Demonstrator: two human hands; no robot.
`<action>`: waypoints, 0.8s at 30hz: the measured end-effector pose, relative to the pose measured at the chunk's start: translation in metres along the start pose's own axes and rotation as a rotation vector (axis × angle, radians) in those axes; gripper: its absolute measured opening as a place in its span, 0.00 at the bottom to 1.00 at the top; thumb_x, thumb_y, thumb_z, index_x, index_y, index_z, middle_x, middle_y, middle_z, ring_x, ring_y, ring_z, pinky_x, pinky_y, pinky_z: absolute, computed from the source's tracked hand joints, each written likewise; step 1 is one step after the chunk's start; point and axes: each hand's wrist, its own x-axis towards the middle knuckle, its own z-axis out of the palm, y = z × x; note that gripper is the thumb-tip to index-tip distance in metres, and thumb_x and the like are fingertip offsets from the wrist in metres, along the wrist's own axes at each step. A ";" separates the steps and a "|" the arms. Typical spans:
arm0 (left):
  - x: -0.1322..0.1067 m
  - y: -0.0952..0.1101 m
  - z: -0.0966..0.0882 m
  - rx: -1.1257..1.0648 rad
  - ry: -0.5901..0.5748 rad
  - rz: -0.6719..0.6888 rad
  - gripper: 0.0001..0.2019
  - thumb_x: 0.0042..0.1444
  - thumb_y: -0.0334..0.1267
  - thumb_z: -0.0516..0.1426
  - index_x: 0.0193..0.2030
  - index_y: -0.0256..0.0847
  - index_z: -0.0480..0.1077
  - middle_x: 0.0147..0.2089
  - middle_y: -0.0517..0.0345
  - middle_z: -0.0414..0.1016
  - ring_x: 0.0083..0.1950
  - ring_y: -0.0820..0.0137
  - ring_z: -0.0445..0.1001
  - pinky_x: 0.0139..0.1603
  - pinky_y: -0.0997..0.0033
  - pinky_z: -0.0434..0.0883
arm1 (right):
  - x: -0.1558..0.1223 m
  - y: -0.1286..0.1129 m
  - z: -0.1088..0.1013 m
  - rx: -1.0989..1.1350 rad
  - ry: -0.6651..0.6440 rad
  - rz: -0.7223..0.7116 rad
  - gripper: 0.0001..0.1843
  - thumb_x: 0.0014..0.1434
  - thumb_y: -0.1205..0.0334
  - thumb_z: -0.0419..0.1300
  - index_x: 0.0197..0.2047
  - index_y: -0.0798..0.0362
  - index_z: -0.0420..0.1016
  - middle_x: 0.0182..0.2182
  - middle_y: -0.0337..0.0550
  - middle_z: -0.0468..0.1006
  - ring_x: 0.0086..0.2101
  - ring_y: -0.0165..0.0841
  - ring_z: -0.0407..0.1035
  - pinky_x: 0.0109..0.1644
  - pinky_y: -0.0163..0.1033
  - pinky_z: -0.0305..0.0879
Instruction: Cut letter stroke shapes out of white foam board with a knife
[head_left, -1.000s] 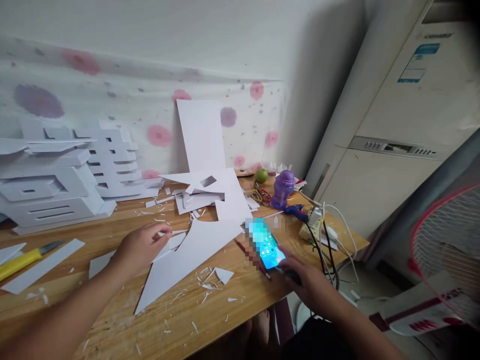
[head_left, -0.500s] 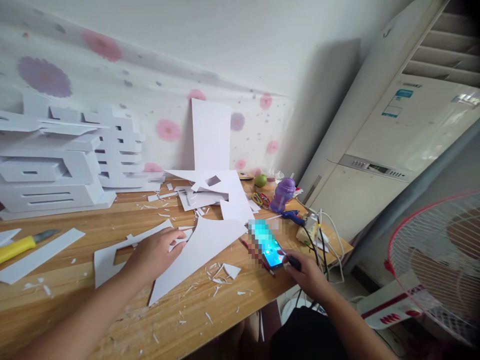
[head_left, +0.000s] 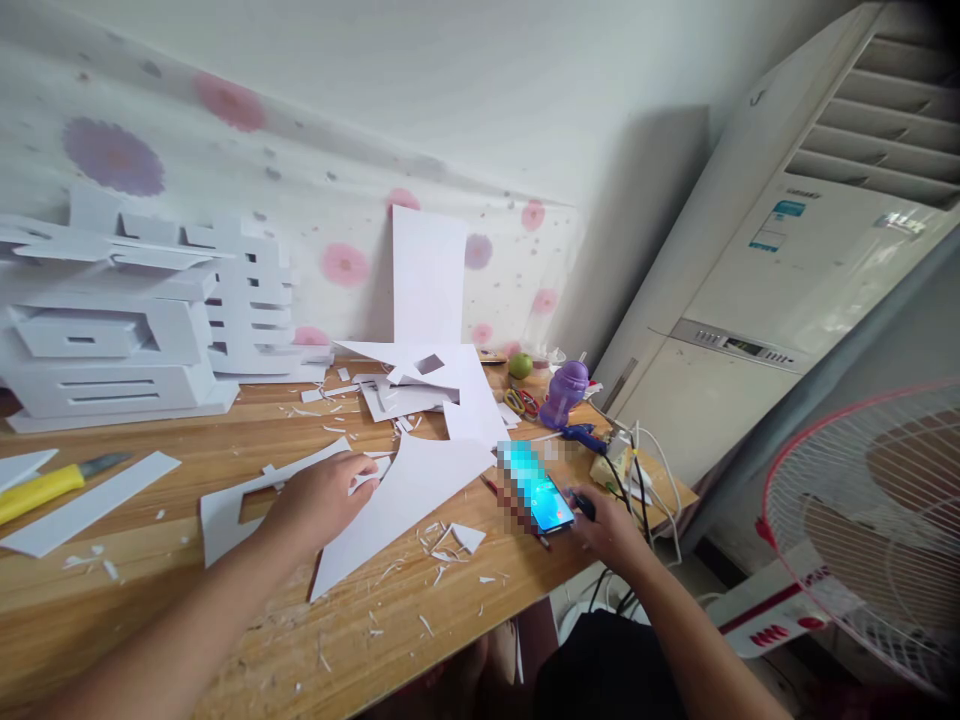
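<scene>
Head view shows us a bright phone (head_left: 547,498) flat on the worktop (head_left: 285,660), just beside our right hand (head_left: 604,525). Its long side slants from far left to near right, so its near end points at that hand. Our right hand is much nearer to it than our left hand (head_left: 326,495). Our right fingers are wrapped round a dark handle (head_left: 583,506); we can't tell if they touch the phone. Our left hand is bent, low over a pointed white sheet (head_left: 409,495) and a cut-out white sheet (head_left: 223,522). We can't tell if it pinches anything.

Both sheets look stiff, flat and smooth. The pointed one has long straight sides, and the other has a hole in it. Thin white scraps (head_left: 442,545) lie on the streaky brown wood. The phone is shiny, with a blue screen.
</scene>
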 end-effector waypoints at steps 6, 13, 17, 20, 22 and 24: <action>0.000 0.005 0.000 0.029 -0.013 -0.003 0.14 0.58 0.43 0.48 0.43 0.45 0.72 0.48 0.56 0.78 0.47 0.63 0.76 0.41 0.68 0.67 | 0.006 -0.002 0.001 -0.038 0.000 0.030 0.12 0.52 0.66 0.52 0.37 0.52 0.74 0.35 0.45 0.82 0.39 0.40 0.75 0.44 0.39 0.66; -0.002 0.007 -0.002 0.035 -0.013 0.008 0.14 0.58 0.42 0.48 0.43 0.45 0.73 0.49 0.55 0.78 0.46 0.63 0.76 0.42 0.67 0.67 | 0.008 -0.007 0.001 -0.092 -0.047 0.083 0.05 0.61 0.62 0.59 0.37 0.54 0.74 0.34 0.42 0.79 0.37 0.35 0.73 0.44 0.41 0.68; -0.002 0.008 -0.003 0.031 -0.001 0.016 0.14 0.59 0.42 0.48 0.44 0.45 0.74 0.49 0.55 0.78 0.46 0.62 0.76 0.41 0.66 0.67 | 0.009 -0.010 0.002 -0.106 -0.072 0.105 0.11 0.65 0.56 0.59 0.42 0.56 0.74 0.38 0.41 0.77 0.37 0.33 0.73 0.44 0.44 0.71; -0.002 0.006 -0.003 0.030 0.010 0.025 0.13 0.59 0.41 0.49 0.42 0.46 0.74 0.48 0.55 0.78 0.47 0.61 0.76 0.42 0.66 0.66 | 0.009 -0.013 0.003 -0.061 -0.058 0.126 0.11 0.65 0.56 0.59 0.43 0.56 0.74 0.40 0.42 0.77 0.38 0.33 0.73 0.44 0.44 0.71; -0.002 0.005 -0.003 0.030 0.018 0.025 0.13 0.58 0.41 0.50 0.43 0.46 0.74 0.48 0.55 0.78 0.46 0.62 0.76 0.43 0.66 0.66 | 0.008 -0.015 0.001 0.007 -0.010 0.139 0.11 0.65 0.56 0.60 0.42 0.56 0.74 0.39 0.42 0.77 0.38 0.33 0.73 0.44 0.44 0.71; -0.003 0.002 -0.003 0.027 0.020 0.020 0.13 0.58 0.41 0.50 0.44 0.45 0.74 0.48 0.54 0.79 0.46 0.61 0.76 0.43 0.66 0.67 | 0.007 -0.017 -0.004 0.107 0.058 0.146 0.10 0.62 0.57 0.61 0.37 0.56 0.73 0.39 0.43 0.78 0.35 0.32 0.73 0.41 0.42 0.70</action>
